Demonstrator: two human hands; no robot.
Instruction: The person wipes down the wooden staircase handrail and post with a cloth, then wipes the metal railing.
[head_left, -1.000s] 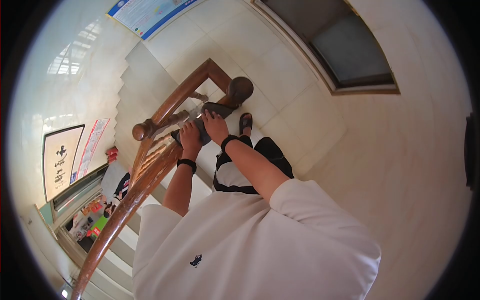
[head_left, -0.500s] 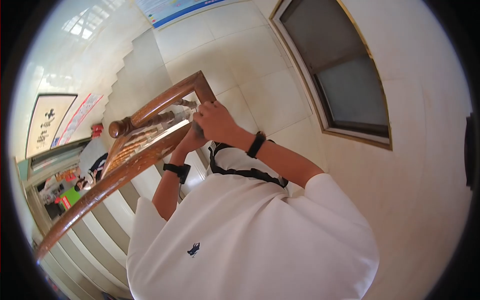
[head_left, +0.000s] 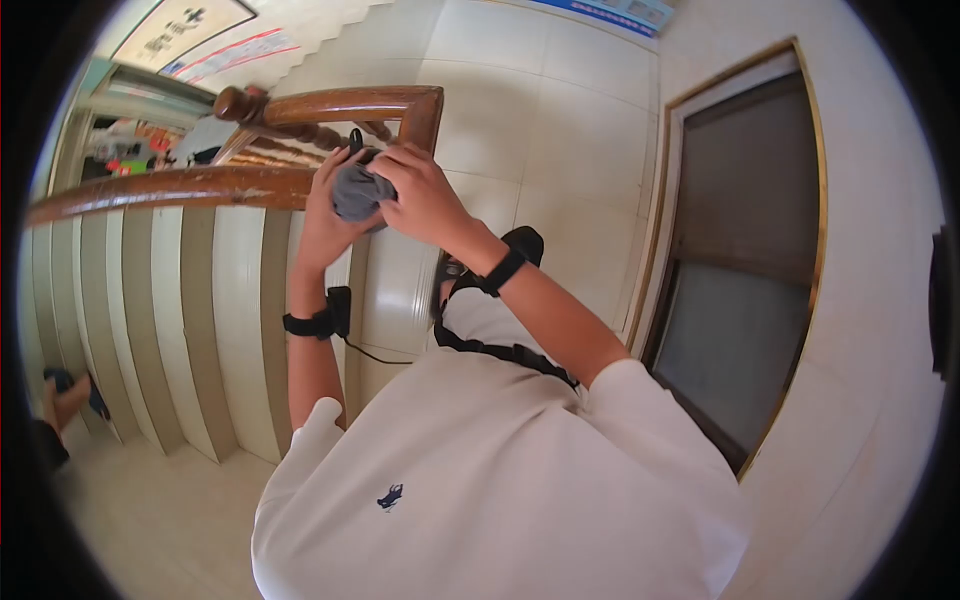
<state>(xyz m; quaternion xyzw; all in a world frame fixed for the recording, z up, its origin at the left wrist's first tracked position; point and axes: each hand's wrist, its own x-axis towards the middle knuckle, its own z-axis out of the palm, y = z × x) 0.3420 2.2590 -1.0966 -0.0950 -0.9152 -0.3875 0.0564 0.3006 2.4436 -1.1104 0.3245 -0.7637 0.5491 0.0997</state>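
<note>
A bunched grey cloth (head_left: 358, 192) is held between both hands above the corner of the wooden handrail (head_left: 270, 187). My left hand (head_left: 328, 222) wraps round the cloth from the left, and a small black piece sticks up beside its fingers. From the right, my right hand (head_left: 420, 192) grips the cloth with bent fingers. Both wrists wear black bands, and a thin cable runs from the left one.
Stairs (head_left: 235, 330) descend on the left below the rail. Another person's leg and foot (head_left: 70, 400) show at the lower left. A metal-framed window (head_left: 745, 270) is in the right wall. Floor tiles (head_left: 490, 120) lie beyond the rail.
The view has turned, so the rail now runs nearly level and more stairs show. My hands have come off the rail corner with the grey cloth, which is now bunched between them.
</note>
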